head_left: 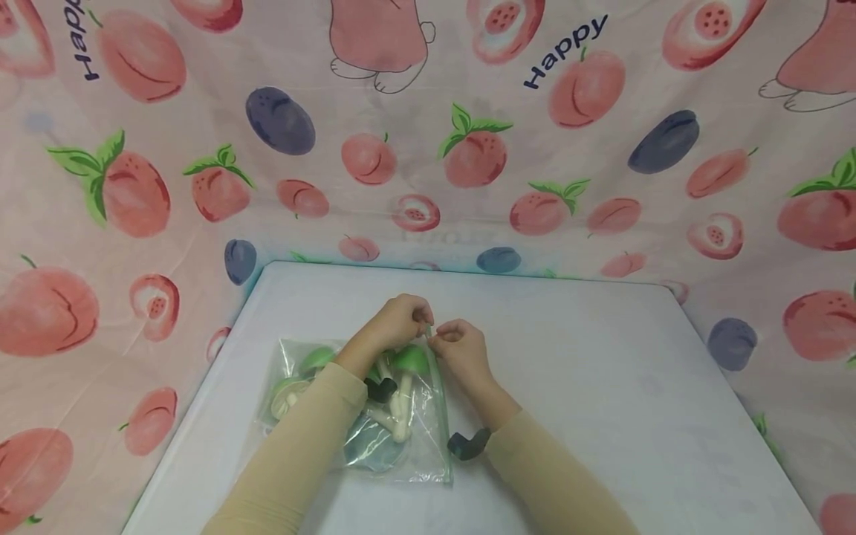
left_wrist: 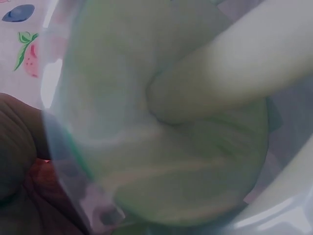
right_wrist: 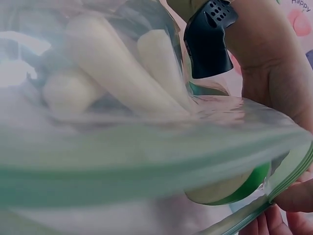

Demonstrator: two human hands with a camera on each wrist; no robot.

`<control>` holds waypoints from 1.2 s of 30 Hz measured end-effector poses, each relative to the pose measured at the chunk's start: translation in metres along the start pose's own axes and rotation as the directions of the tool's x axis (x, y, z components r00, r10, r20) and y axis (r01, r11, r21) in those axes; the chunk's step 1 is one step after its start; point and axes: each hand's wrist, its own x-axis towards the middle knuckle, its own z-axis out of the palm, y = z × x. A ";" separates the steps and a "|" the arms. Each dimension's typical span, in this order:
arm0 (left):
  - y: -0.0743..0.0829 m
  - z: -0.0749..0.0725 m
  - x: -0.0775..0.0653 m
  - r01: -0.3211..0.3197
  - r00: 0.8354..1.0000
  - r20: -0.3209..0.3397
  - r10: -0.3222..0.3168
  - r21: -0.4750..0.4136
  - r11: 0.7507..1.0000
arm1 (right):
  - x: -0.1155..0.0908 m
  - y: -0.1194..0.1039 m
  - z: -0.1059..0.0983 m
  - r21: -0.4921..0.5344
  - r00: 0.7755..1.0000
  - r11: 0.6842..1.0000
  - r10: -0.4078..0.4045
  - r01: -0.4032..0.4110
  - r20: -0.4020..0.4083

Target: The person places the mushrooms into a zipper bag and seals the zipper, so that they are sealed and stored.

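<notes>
A clear zip bag [head_left: 428, 416] with a green zip edge lies on the table, holding several toy mushrooms [head_left: 409, 360] with green caps and white stems. At the bag's far right corner, my left hand [head_left: 401, 319] pinches the zip edge, its forearm crossing over the bag. Close beside it my right hand [head_left: 463, 349] pinches the same edge between thumb and fingertips. The right wrist view shows the green zip strip [right_wrist: 98, 183] running up to the pinching fingers [right_wrist: 298, 198]. Through plastic, a mushroom's cap underside and stem [left_wrist: 230, 68] fill the left wrist view.
Inside the bag's near part lies a bluish round piece [head_left: 374, 446]. The white table [head_left: 602, 386] extends to the right of the bag. A fruit-printed cloth [head_left: 414, 148] stands behind the table and along its sides. Black wrist cameras [head_left: 469, 444] are worn at both wrists.
</notes>
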 end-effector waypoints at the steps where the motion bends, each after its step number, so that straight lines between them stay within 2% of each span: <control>1: 0.000 0.000 0.000 0.001 1.000 -0.001 -0.001 0.002 1.000 | 0.000 0.001 0.000 0.006 1.000 1.000 0.000 0.000 0.003; 16: 0.000 -0.002 0.003 0.003 1.000 0.011 -0.004 0.037 0.999 | -0.007 0.004 -0.001 -0.018 0.999 0.999 0.036 -0.036 -0.007; 36: 0.007 -0.003 0.001 0.009 1.000 -0.016 -0.009 0.022 1.000 | -0.016 0.012 -0.004 -0.021 1.000 1.000 -0.009 0.009 0.022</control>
